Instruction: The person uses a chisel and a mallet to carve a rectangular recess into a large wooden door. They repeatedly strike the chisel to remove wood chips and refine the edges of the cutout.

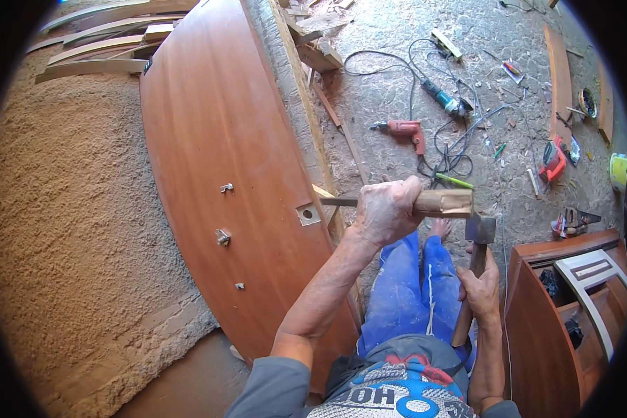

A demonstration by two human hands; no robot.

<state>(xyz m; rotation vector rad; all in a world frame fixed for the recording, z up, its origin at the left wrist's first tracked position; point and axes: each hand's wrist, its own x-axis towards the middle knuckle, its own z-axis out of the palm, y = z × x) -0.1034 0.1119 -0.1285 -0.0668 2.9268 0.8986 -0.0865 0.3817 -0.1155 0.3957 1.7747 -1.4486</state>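
Note:
My left hand [389, 212] is closed round a chisel with a thick wooden handle [444, 203]. Its narrow blade [338, 202] points left, at the edge of a reddish-brown wooden door panel [237, 118]; whether the tip touches the wood I cannot tell. Close to that edge, a square recess [308, 214] with a round hole is cut into the panel's face. My right hand [481, 285] grips a hammer [478, 258] by its wooden handle, the metal head up beside the chisel's butt end. Three small metal fittings [222, 237] lie on the panel.
Sawdust [83, 209] is heaped left of the panel, with curved wood strips [104, 45] beyond. On the floor ahead lie a red drill [404, 130], a teal angle grinder [444, 96] and tangled cords. A red power tool [553, 160], handsaw [578, 218] and brown wooden cabinet [543, 327] are right.

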